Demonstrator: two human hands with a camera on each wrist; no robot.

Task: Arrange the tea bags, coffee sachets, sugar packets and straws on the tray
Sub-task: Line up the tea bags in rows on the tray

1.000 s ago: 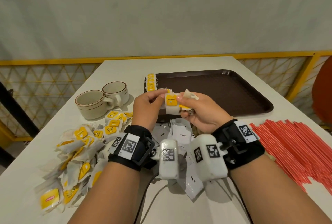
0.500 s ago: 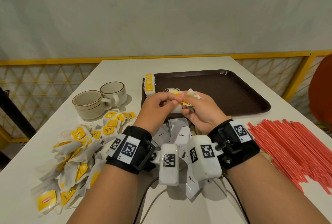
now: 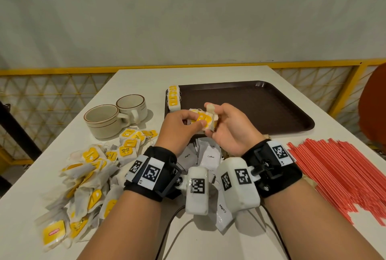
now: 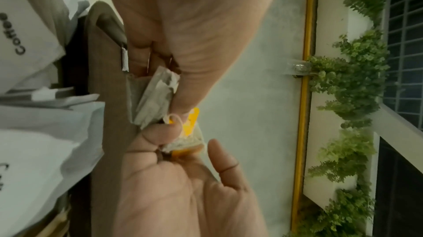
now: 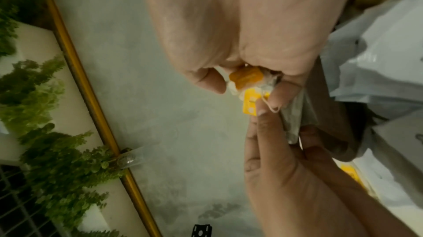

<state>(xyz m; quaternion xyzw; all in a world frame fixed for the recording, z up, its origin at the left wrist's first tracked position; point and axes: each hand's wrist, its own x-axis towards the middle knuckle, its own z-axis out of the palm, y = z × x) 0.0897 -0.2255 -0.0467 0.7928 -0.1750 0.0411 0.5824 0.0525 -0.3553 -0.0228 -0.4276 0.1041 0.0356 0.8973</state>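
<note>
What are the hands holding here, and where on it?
Both the left hand and right hand pinch a small bundle of tea bags at its opposite ends.

Two cups [image 3: 117,118]; one tray [image 3: 261,109]; tea bags [image 3: 87,176], straws [image 3: 338,172]: too many to count.

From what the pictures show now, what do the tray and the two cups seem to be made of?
The tray looks like dark brown moulded plastic with a matte, finely textured face and rounded raised rim. The two cups seem glazed ceramic or stoneware: cream, thick-walled, slightly glossy, with brown stripes near rim and base. Neither is certain from looks alone.
</note>
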